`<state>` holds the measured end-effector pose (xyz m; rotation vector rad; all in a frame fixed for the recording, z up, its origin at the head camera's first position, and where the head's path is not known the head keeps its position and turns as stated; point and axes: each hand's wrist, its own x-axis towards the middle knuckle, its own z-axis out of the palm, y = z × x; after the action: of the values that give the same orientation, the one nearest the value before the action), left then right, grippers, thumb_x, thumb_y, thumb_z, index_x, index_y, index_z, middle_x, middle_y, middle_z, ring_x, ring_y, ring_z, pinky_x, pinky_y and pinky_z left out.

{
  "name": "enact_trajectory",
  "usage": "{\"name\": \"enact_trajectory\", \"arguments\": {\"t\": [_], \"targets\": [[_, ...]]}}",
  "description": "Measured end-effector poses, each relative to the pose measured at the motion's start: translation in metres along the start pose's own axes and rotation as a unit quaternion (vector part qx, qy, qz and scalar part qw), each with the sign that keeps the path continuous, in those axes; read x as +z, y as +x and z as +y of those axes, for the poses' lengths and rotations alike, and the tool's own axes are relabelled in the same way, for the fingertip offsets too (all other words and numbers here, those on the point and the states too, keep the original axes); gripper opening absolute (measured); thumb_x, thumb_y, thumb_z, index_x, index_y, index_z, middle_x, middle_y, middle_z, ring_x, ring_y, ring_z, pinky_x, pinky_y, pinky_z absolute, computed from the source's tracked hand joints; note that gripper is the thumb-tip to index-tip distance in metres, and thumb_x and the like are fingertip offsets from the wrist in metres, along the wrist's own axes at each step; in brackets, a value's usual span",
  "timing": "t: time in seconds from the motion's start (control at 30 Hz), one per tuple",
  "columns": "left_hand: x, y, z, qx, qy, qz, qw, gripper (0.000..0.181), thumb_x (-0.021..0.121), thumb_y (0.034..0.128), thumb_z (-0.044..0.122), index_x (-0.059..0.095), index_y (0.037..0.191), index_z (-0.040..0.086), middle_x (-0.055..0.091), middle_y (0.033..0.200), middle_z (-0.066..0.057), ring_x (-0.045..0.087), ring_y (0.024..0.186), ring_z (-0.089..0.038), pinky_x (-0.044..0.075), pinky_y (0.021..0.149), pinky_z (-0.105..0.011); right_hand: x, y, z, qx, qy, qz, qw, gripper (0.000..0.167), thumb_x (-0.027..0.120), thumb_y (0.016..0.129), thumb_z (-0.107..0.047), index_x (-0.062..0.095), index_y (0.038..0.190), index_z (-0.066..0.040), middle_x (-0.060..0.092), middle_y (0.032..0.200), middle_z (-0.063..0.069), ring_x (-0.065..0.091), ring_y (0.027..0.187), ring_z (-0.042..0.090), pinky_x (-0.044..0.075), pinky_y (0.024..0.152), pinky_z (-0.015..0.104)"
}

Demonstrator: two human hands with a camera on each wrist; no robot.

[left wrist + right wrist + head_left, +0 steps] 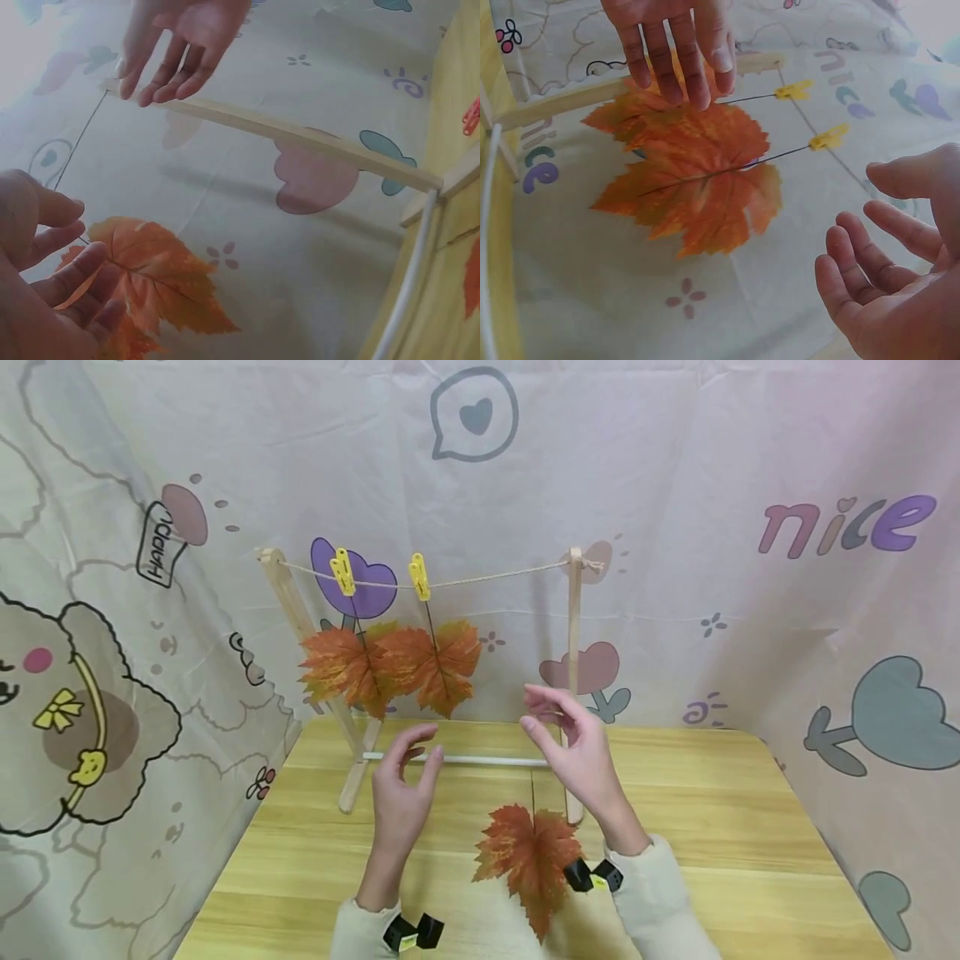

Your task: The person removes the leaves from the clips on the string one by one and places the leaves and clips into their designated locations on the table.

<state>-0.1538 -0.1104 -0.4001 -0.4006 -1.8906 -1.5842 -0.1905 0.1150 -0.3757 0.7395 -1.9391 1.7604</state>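
Two orange maple leaves hang by their stems from a string (495, 578): a left leaf (348, 664) and a right leaf (435, 664). Yellow clothespins (342, 572) pinch the stems onto the string, the second clothespin (829, 138) showing in the right wrist view. My left hand (405, 785) hovers below the hanging leaves, fingers loosely bent and holding nothing. Near the right post, my right hand (581, 752) is raised with relaxed fingers and nothing in it. A third maple leaf (528, 860) lies on the table below the right hand, its stem pointing toward the rack.
The wooden rack has a left post (288, 597), a right post (574, 627) and a white crossbar (487, 761) low down. It stands on a wood-grain table (705, 843). A red clip (472, 118) lies at the left wrist view's edge. Printed cloth (637, 443) hangs behind.
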Motion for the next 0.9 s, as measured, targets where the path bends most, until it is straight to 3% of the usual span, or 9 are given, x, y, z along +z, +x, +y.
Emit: {"name": "enact_trajectory", "arguments": {"t": [0.07,0.13,0.33,0.5,0.73,0.9], "targets": [[0.002,0.005,0.012,0.001,-0.004,-0.003,1.0,0.027,0.065,0.0922,-0.015,0.065,0.119,-0.012,0.067,0.118,-0.025,0.06,0.113,-0.044,0.048,0.096,-0.025,0.0,0.008,-0.004,-0.01,-0.006,-0.003,0.9999,0.037,0.071,0.094,0.003,0.066,0.131,-0.004,0.068,0.119,0.01,0.065,0.107,0.025,0.053,0.097,0.033],[0.004,0.008,0.012,-0.002,-0.01,-0.006,0.9999,0.028,0.065,0.0934,-0.013,0.064,0.121,-0.012,0.066,0.12,-0.024,0.06,0.115,-0.041,0.048,0.098,-0.026,0.001,0.016,-0.006,-0.018,-0.01,-0.005,0.9998,0.037,0.071,0.095,0.003,0.066,0.131,-0.005,0.068,0.119,0.01,0.065,0.108,0.025,0.053,0.097,0.036],[0.007,0.02,-0.008,-0.007,-0.011,-0.004,0.9999,0.03,0.065,0.095,-0.01,0.062,0.125,-0.011,0.066,0.123,-0.02,0.059,0.118,-0.033,0.048,0.099,-0.034,0.003,0.033,-0.012,-0.031,-0.021,-0.009,0.9992,0.037,0.072,0.095,-0.001,0.067,0.131,-0.006,0.069,0.119,0.008,0.065,0.11,0.023,0.052,0.1,0.041],[0.004,0.034,-0.019,0.019,-0.022,-0.002,0.9996,0.031,0.065,0.0935,-0.013,0.061,0.124,-0.013,0.064,0.123,-0.024,0.058,0.114,-0.041,0.049,0.096,-0.047,0.0,0.04,-0.015,-0.031,-0.044,-0.014,0.9985,0.039,0.073,0.094,-0.003,0.066,0.133,-0.008,0.069,0.119,0.006,0.065,0.112,0.025,0.051,0.101,0.039],[-0.004,0.059,-0.018,0.048,-0.025,0.001,0.9985,0.031,0.07,0.0938,-0.005,0.063,0.123,-0.009,0.065,0.122,-0.025,0.058,0.114,-0.046,0.05,0.096,-0.035,-0.005,0.057,-0.019,-0.04,-0.07,-0.014,0.9967,0.044,0.073,0.095,-0.007,0.063,0.137,-0.014,0.068,0.119,0.004,0.064,0.112,0.02,0.05,0.104,0.039],[-0.006,0.075,-0.018,0.058,-0.021,0.01,0.9981,0.033,0.073,0.0917,-0.005,0.064,0.123,-0.008,0.064,0.121,-0.029,0.059,0.114,-0.046,0.052,0.096,-0.041,0.0,0.074,-0.022,-0.068,-0.099,-0.018,0.9926,0.044,0.074,0.095,-0.009,0.062,0.137,-0.013,0.069,0.117,0.002,0.065,0.111,0.022,0.049,0.103,0.037]]}}
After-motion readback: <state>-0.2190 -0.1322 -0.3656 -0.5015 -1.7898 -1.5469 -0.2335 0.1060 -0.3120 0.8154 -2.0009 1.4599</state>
